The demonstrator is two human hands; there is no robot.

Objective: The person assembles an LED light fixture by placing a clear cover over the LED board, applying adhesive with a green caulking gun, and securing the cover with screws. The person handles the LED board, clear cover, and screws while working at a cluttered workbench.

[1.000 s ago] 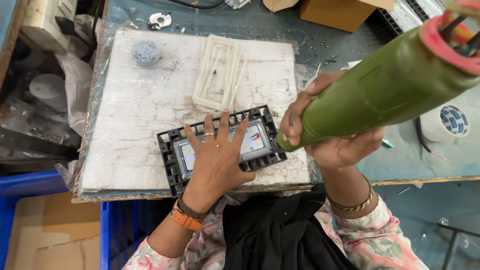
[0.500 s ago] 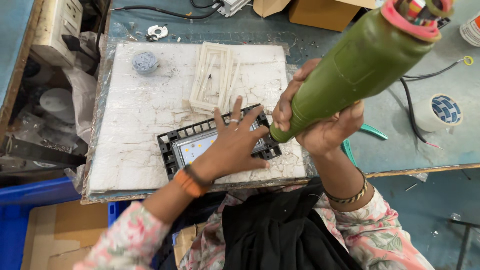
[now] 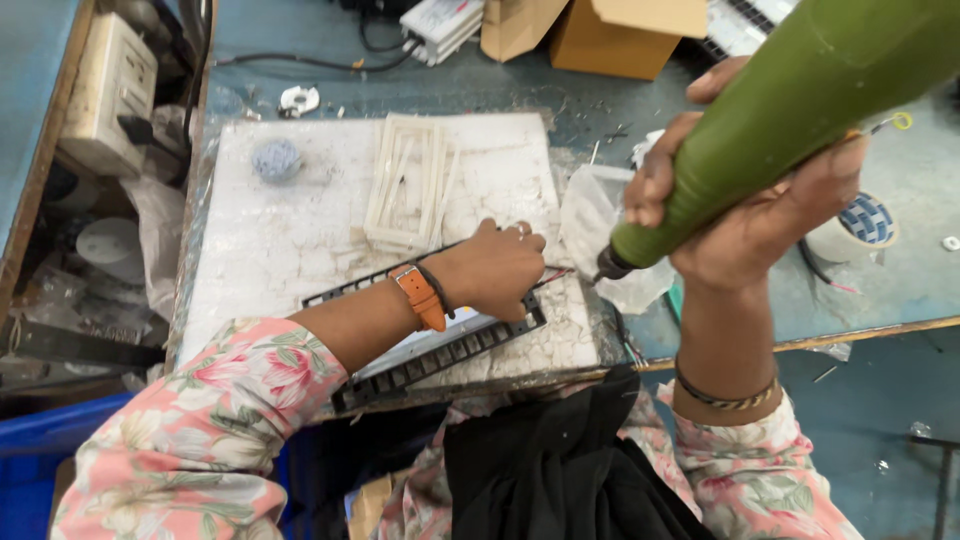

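Note:
My left hand (image 3: pixel 497 268) lies curled on a black slotted frame (image 3: pixel 440 355) with a pale panel inside, which rests on a cracked white board (image 3: pixel 280 240). An orange strap is on that wrist. My right hand (image 3: pixel 745 215) grips a thick green power tool (image 3: pixel 790 110), held tilted, its dark tip (image 3: pixel 607 268) just above the board's right edge, close to my left fingers. Thin red wires show under the left fingertips.
A stack of white plastic frames (image 3: pixel 410 180) lies at the board's back, a grey round piece (image 3: pixel 277 158) at its back left. Cardboard boxes (image 3: pixel 600 30), cables, a tape roll (image 3: pixel 860 225), a clear plastic bag (image 3: pixel 600 215) and a blue crate (image 3: pixel 40 440) surround the bench.
My left hand went from spread flat on the frame to curled at its right end. The tool's tip has lifted off the frame and moved right, past the board's edge.

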